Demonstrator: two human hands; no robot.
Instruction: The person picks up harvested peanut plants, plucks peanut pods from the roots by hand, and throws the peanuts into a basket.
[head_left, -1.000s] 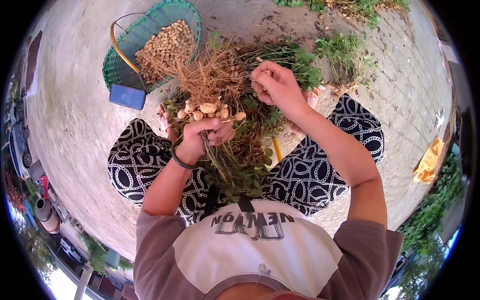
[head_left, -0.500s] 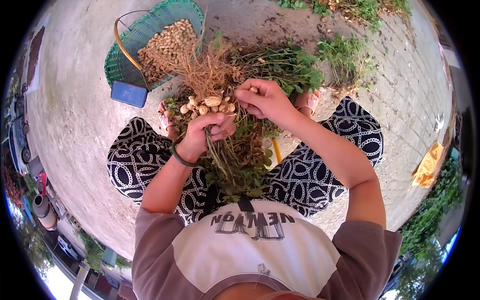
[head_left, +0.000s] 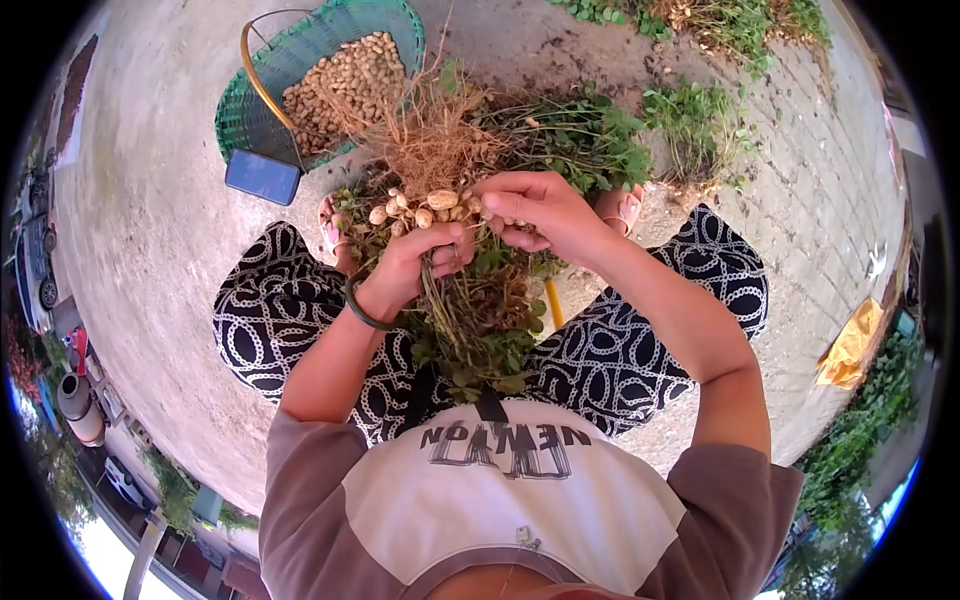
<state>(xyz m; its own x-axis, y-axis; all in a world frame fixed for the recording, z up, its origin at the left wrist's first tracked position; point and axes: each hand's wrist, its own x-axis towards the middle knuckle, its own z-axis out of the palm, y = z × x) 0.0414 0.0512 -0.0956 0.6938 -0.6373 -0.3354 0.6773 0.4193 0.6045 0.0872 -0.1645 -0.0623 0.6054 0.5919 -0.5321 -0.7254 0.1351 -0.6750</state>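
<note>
Head view: at far left sits a green basket (head_left: 232, 122), its handle (head_left: 262, 82) tipped to the left side, which leaves the mouth open toward the person; peanuts (head_left: 350, 82) are heaped inside it; a phone (head_left: 262, 177) is at the basket's near edge, though whether it leans there or merely lies close I cannot tell. To the right, the left hand (head_left: 415, 260) has its grip closed round the stems (head_left: 452, 318) of a bundle, just below the pods (head_left: 440, 200); held this way, leaves toward the lap and roots (head_left: 428, 140) pointing far, the pods stand bare above the fist, likely so that the other hand can get at them. The right hand (head_left: 545, 215) meets that cluster at its right edge, fingers curled and thumb close to the index finger; the tips are among the pods, but I cannot tell whether the grip pinches one. More plants (head_left: 575, 125) lie on the ground between and beyond the feet, probably put there for easy reach; farther right is a loose leafy tuft (head_left: 695, 125); well apart at far right, a yellow bag (head_left: 850, 342) rests crumpled on the ground (head_left: 780, 200).
</note>
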